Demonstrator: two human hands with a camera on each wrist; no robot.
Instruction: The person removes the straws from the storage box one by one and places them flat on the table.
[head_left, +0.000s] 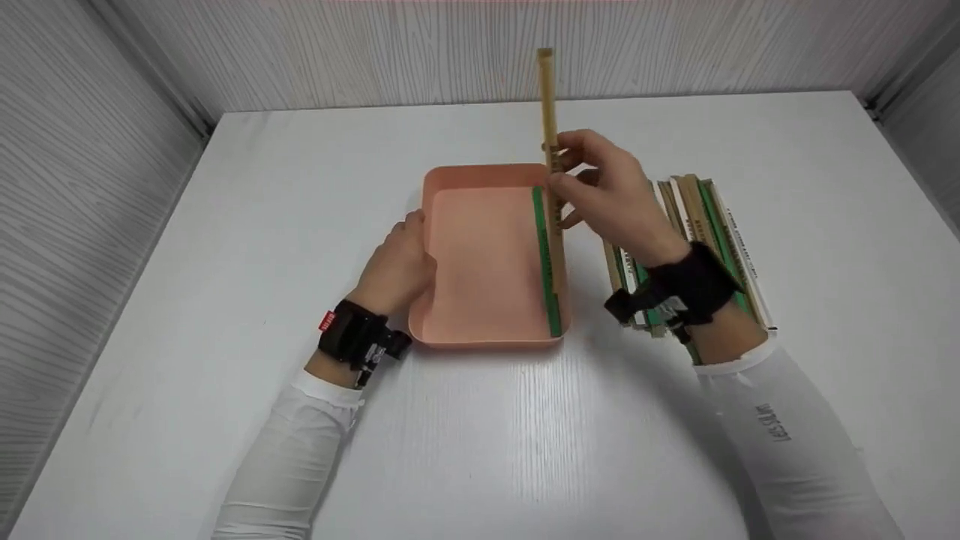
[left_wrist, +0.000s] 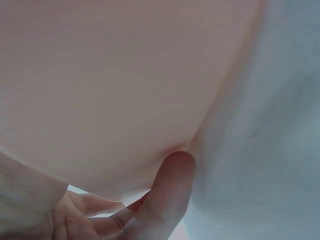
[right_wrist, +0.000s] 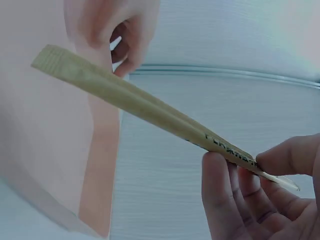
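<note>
In the head view, a pink tray [head_left: 487,247] sits on the white table. My left hand [head_left: 396,264] grips its left side; in the left wrist view the thumb [left_wrist: 172,187] presses against the tray wall. With thumb and fingertips, my right hand [head_left: 611,191] pinches a brown paper-wrapped straw [head_left: 548,97] over the tray's right edge. The right wrist view shows that straw's flat crimped end [right_wrist: 55,61] and dark printing near the fingertips. A green wrapped straw [head_left: 551,307] lies inside along the right wall, partly covered by the brown one in the head view.
Right of the tray, several wrapped straws [head_left: 716,217] in brown, green and white lie side by side, partly hidden under the right wrist and its black camera strap [head_left: 694,289]. A light wood-grain panel [head_left: 375,56] stands behind the table.
</note>
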